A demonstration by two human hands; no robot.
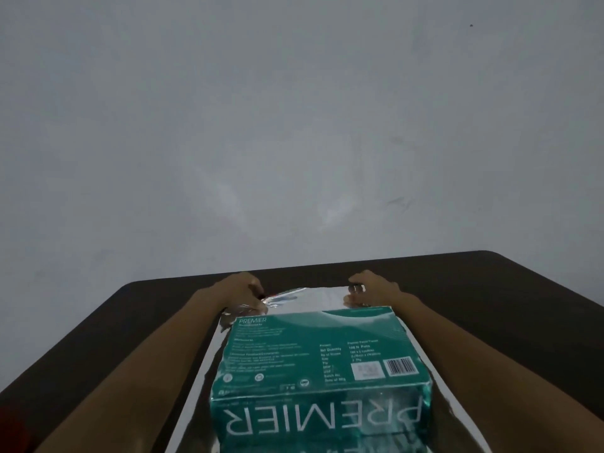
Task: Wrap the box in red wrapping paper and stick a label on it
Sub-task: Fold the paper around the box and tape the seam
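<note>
A teal box [322, 364] printed with PREMIER lies on a sheet of wrapping paper [313, 299] whose shiny silver inner side faces up; a thin sliver of red shows at its far left edge. Beyond the box, my left hand [243, 289] pinches the paper's far left corner and lifts it slightly. At the far right corner my right hand [367, 287] grips the same far edge. Both forearms run along the box's two sides. No label is in view.
The dark brown table [490, 305] stretches out to both sides of the paper, its far edge close behind my hands. A plain grey wall [294, 125] fills the upper view.
</note>
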